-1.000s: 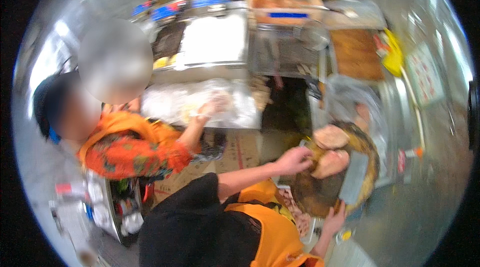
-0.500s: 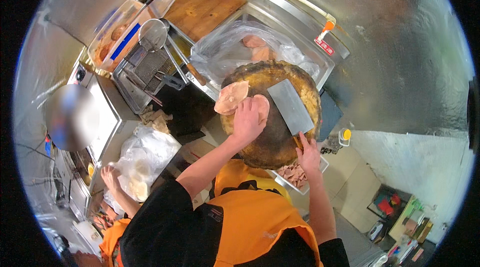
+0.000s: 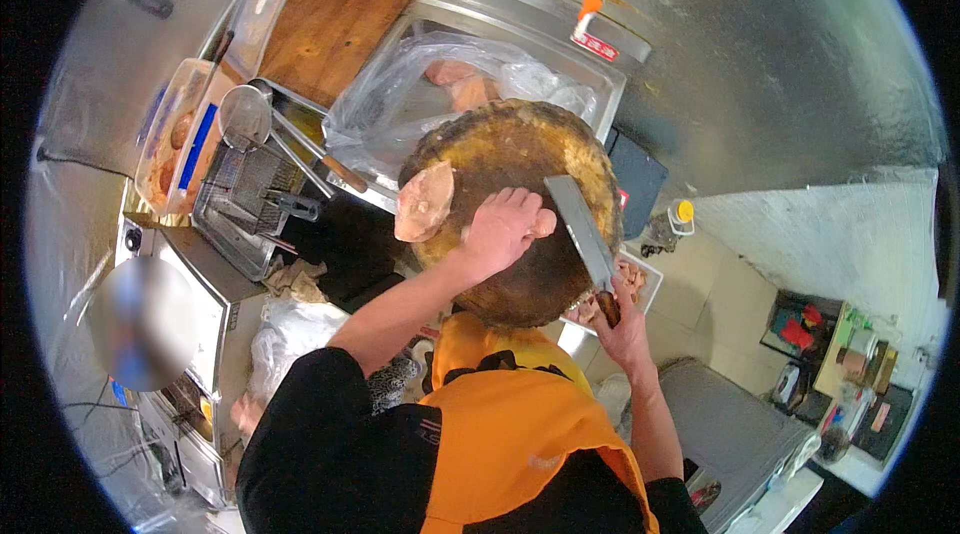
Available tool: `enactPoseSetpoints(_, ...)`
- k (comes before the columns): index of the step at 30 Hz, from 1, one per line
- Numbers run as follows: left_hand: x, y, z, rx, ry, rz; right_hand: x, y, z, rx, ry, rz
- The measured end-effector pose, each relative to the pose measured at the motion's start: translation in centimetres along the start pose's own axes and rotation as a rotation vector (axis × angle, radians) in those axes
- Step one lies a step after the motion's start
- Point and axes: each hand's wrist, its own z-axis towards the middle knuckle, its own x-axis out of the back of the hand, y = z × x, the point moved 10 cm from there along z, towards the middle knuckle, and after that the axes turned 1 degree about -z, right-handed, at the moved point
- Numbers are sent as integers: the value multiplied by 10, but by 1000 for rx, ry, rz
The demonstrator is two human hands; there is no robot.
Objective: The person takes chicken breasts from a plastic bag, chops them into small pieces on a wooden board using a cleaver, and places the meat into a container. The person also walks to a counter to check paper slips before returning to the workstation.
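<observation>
A round, dark-stained wooden chopping block [image 3: 500,149] lies in front of me. On its middle my left hand [image 3: 503,227] presses down with curled fingers on a piece of pale pink raw meat [image 3: 544,223], most of it hidden beneath the hand. Another raw meat piece [image 3: 426,202] rests at the block's left edge, apart from the hand. My right hand [image 3: 625,327] is closed round the wooden handle of a cleaver [image 3: 582,229]. The wide blade is tilted up at the block's right side, just right of the held meat.
Beyond the block, a clear plastic bag [image 3: 370,104] with raw meat lies in a metal sink [image 3: 612,99]. A white tray [image 3: 650,296] of cut meat sits below the block's right edge. Strainers [image 3: 245,117] and a wire basket are at left; another person's hand [image 3: 243,414] shows lower left.
The cleaver, lying flat before, is now gripped and turned up toward its edge. My left hand has brought its meat piece right, away from the other piece. The whole view has shifted.
</observation>
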Motion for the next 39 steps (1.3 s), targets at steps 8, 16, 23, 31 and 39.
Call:
enactPoseSetpoints(8,-54,-11,-46,-149,-100,257,-7,1,-8,31,55,284)
enactPoseSetpoints(16,-51,-3,-39,-55,29,-11,-9,-2,-3,127,-1,122)
enactPoseSetpoints(23,-74,-1,20,-265,-614,310,-14,8,9,287,92,-23)
enactPoseSetpoints(31,-37,17,-24,-412,-66,329,-16,49,19,206,51,44)
enactPoseSetpoints(39,-47,-11,-73,-173,18,63,4,8,42,145,128,-397)
